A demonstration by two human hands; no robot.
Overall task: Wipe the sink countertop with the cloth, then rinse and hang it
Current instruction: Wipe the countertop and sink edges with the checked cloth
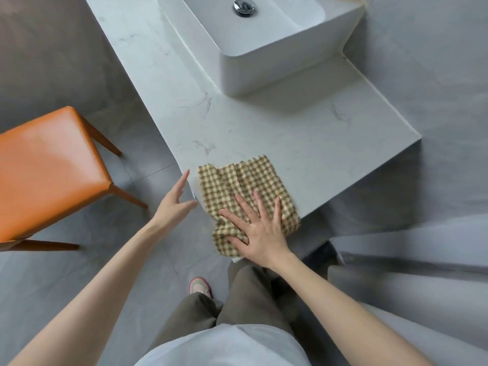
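**Right hand flat on the checked cloth at the near corner of the desk**

The right hand (260, 229) lies palm down with its fingers spread wide, pressed flat on the cloth (244, 196). It grips nothing; the fingers fan out over the near half of the fabric, pointing toward the far side. The cloth is a yellow-and-brown checked piece, rumpled, lying under and beyond the hand. Most of it spreads on the near corner of the desk (290, 133), while its near edge spills over the rim of the desk, just below the heel of the hand.

The left hand (175, 200) is to the left of the cloth, open with fingers loosely extended and held apart from the fabric. Its fingertips reach close to the left edge of the desk; whether they touch that edge cannot be told. It holds nothing.

Farther out, the pale marble-patterned desk runs away toward the far left. A white rectangular basin (266, 46) stands on it, well beyond the cloth, with a chrome drain (244, 6) in its bottom.

To the left of the desk, on the grey tiled floor (52, 281), stands an orange chair (50, 173) with wooden legs. At the near side, the person's olive trousers (237, 297) and one shoe (200, 286) show below the arms.
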